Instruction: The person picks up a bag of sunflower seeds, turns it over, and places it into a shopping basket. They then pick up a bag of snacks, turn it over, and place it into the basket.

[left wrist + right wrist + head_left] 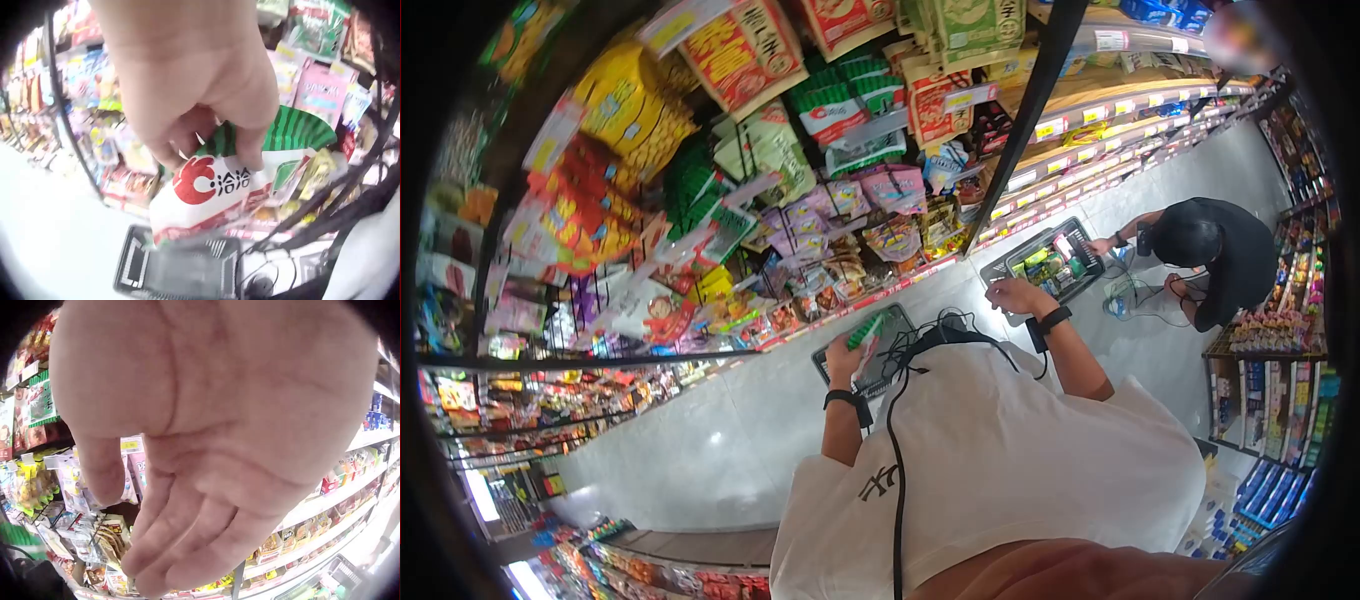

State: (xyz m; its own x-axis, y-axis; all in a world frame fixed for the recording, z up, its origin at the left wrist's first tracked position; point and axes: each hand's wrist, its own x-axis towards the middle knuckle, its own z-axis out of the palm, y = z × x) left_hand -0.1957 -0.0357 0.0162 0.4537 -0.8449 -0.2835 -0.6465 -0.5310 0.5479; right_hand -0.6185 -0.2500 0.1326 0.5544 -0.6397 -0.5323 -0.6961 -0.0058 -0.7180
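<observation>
My left hand (841, 364) grips a green, white and red snack bag (215, 184) by its striped green end, thumb and fingers pinching it from above. The bag's white front carries a red emblem and dark lettering. In the left wrist view it hangs tilted over a dark plastic basket (187, 269), whose inside shows grey below. My right hand (206, 437) holds nothing; its palm faces the camera and its fingers are loosely bent. From the head view it hovers by the near edge of a second dark basket (997, 271), which contains several colourful packages.
Racks of hanging snack bags (850, 110) rise in front of me. Another person (1205, 250) in dark clothing crouches at the right, one hand at the second basket. Black cables (925, 335) hang before my chest. More stocked shelves (1280, 330) line the right side above the grey floor (700, 470).
</observation>
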